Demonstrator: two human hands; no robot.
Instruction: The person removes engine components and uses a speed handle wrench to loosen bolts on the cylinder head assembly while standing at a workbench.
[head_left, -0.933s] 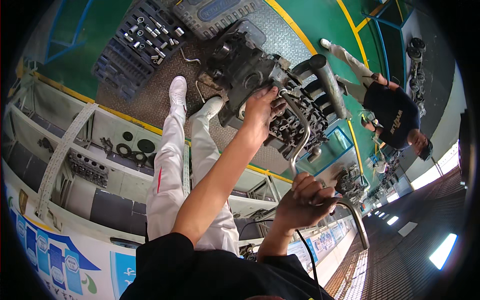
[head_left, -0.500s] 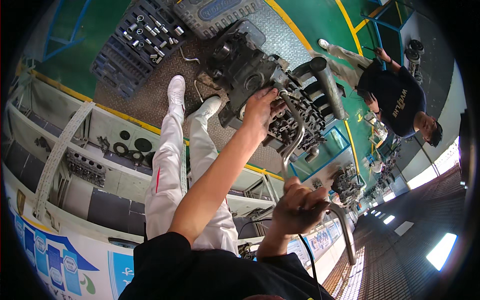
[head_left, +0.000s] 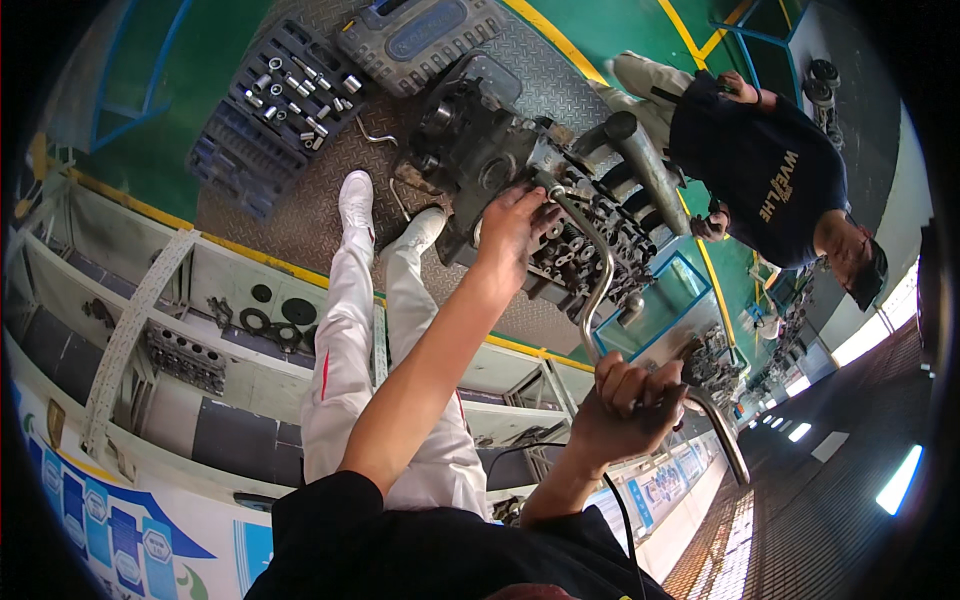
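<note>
A shiny speed brace (head_left: 605, 268) runs from a partly dismantled engine (head_left: 478, 165) toward my body, its cranked end standing out past my fist. My right hand (head_left: 628, 412) is wrapped round the bent shaft near that end. At the engine, the fingers of my left hand (head_left: 508, 232) are closed about the brace's socket end. What the socket sits on is hidden behind the fingers. Exposed valve springs (head_left: 575, 245) lie beside it, next to a thick curved metal pipe (head_left: 645, 165).
An open socket case (head_left: 235, 170) and a closed grey tool case (head_left: 425, 35) lie on the checkered metal platform (head_left: 335, 150). A bent bar (head_left: 375, 132) lies near my feet. Another person (head_left: 765, 165) leans in at the right. White shelving (head_left: 150, 290) with engine parts stands at the left.
My right hand and the brace's crank end have shifted up and to the right. The left hand stays at the socket end. The other person has come closer to the engine.
</note>
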